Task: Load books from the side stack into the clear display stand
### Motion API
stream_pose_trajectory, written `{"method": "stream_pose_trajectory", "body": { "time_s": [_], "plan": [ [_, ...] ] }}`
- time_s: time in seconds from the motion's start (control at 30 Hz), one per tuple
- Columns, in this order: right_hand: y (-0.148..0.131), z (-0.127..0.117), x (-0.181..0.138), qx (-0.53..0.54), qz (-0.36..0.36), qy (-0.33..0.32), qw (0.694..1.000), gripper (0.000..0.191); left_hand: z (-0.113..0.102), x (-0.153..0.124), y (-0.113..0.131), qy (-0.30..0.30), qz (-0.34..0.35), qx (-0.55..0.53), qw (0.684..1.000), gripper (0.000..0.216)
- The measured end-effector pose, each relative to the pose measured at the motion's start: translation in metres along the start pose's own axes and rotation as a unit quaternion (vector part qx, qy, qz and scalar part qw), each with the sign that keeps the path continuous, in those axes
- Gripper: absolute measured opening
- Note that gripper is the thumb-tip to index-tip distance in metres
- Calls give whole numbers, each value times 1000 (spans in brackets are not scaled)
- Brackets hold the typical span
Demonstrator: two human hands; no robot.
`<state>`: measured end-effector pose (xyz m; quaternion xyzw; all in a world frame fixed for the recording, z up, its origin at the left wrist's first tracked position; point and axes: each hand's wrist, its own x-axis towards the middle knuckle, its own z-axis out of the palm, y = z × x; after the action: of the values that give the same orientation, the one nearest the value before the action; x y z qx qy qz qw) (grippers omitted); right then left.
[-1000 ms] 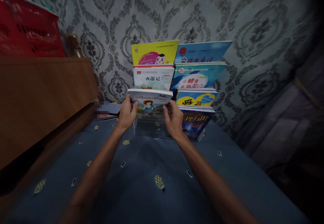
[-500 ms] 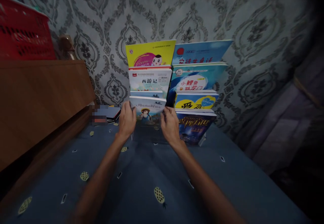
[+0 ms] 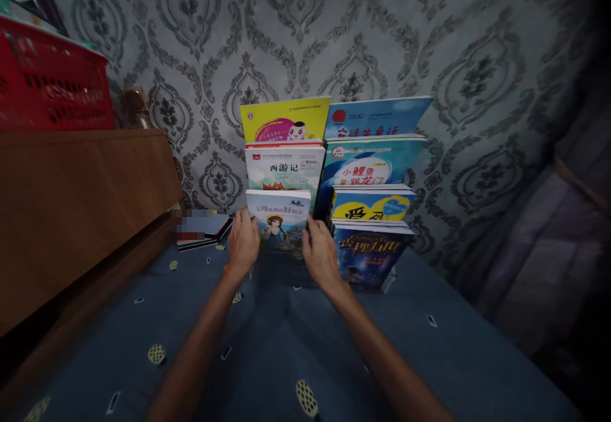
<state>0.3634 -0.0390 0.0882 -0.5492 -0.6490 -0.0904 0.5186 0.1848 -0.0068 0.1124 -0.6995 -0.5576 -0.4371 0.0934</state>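
Observation:
Between my two hands stands a book with a girl in a hat on its cover, at the front of the left column of upright books. My left hand is closed on its left edge, and my right hand grips its right edge. Behind it rise a white book and a yellow book. Beside my right hand is the right column, with a dark blue book in front, then a yellow-and-blue book, a teal book and a blue book. Whatever supports them is mostly hidden.
A few books lie flat near the wall on the left, partly blurred out. A wooden cabinet stands at the left with a red basket on top. Blue patterned cloth covers the surface. A pale curtain hangs at the right.
The girl-cover book has gone lower against the books behind it, covering the similar top edge that showed behind it. Both hands keep hold of its sides. The whole view has shifted slightly.

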Motion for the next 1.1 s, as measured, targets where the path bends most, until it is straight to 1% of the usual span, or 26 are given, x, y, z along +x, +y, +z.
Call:
{"method": "stream_pose_trajectory", "body": {
  "time_s": [0.17,0.33,0.5,0.67,0.77,0.9,1.1],
  "plan": [
    [7,5,5,36,8,-11,999,45,3,6,1,-2,-4,13,1000,16],
    [11,5,9,82,13,-16,996,44,8,14,-3,17,-1,-29,999,19],
    [10,5,8,74,-1,-15,997,43,7,17,-2,34,3,-45,998,14],
    [11,10,5,41,-15,-13,999,50,2,18,3,36,-6,-8,999,13],
    [13,12,3,32,-19,-22,999,52,-1,18,8,28,-21,25,999,12],
    [14,13,3,37,-17,-28,999,53,-3,18,13,14,-25,52,998,14],
    [14,13,6,64,-9,-29,997,54,-2,18,13,18,-17,57,998,16]
  ]
}}
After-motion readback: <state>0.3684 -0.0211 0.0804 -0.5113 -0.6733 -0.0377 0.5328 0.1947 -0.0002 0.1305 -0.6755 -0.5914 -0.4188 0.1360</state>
